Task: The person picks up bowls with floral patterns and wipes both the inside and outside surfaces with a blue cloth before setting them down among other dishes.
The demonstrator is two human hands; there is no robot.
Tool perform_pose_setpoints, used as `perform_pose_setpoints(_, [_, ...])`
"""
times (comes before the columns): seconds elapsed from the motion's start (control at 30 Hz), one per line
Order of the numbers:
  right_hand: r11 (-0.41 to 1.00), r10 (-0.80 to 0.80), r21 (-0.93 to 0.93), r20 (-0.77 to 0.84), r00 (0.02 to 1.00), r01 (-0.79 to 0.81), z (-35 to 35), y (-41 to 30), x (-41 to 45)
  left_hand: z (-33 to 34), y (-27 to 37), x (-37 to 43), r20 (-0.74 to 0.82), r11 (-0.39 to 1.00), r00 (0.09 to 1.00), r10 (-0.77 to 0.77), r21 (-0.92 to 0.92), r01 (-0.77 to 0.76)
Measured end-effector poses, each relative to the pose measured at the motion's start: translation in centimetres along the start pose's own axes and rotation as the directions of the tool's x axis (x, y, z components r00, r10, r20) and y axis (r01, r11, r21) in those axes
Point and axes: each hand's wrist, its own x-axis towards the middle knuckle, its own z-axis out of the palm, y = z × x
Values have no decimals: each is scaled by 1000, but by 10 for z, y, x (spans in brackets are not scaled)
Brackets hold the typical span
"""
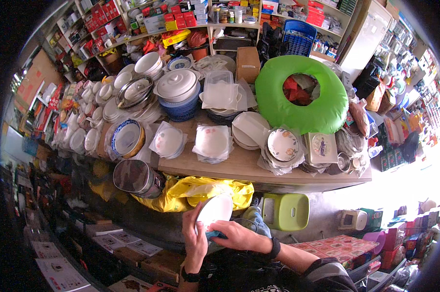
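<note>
My left hand [195, 228] grips a white plate [217, 209] by its left rim and holds it tilted above my lap. In my right hand [238, 235] is a bunched blue-green cloth [215, 234], pressed to the plate's lower edge. Just beyond the plate, a yellow plastic bag [212, 184] lies below the table's front edge. On the wooden table [241, 168] stand paper-lined stacks of white plates [212, 141], a stack of floral bowls [283, 145] and a blue-rimmed bowl [126, 138].
A green inflatable ring [302, 118] lies on the table's right part. A lidded white pot [178, 84] tops blue bowls at the back. Beside the yellow bag stands a dark bin [137, 179]. A green plastic stool [293, 211] is at the right, near a red patterned surface [336, 248].
</note>
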Motion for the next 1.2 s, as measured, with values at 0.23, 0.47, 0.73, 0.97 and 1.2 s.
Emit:
perform_pose_setpoints(0.23, [826, 127, -548, -42, 991, -130, -21, -3, -7, -11, 5, -3, 25, 996, 998, -58, 66, 57])
perform_pose_setpoints(0.47, [871, 134, -397, -375, 917, -289, -35, -5, 2, -9, -3, -10, -54, 999, 998, -43, 19, 44])
perform_pose_setpoints(0.73, [902, 198, -187, -621, 758, -388, -44, -12, 21, -9, -2, -12, 29, 998, 999, -34, 49, 33])
perform_pose_setpoints(0.97, [949, 300, 93, -562, 770, -302, -30, -35, 42, 8, -3, -13, 32, 998, 998, -45, 50, 43])
perform_pose_setpoints(1.2, [999, 50, 18, -363, 930, -47, -8, -51, 46, 3, -5, -2, 49, 931, 984, -170, -320, 177])
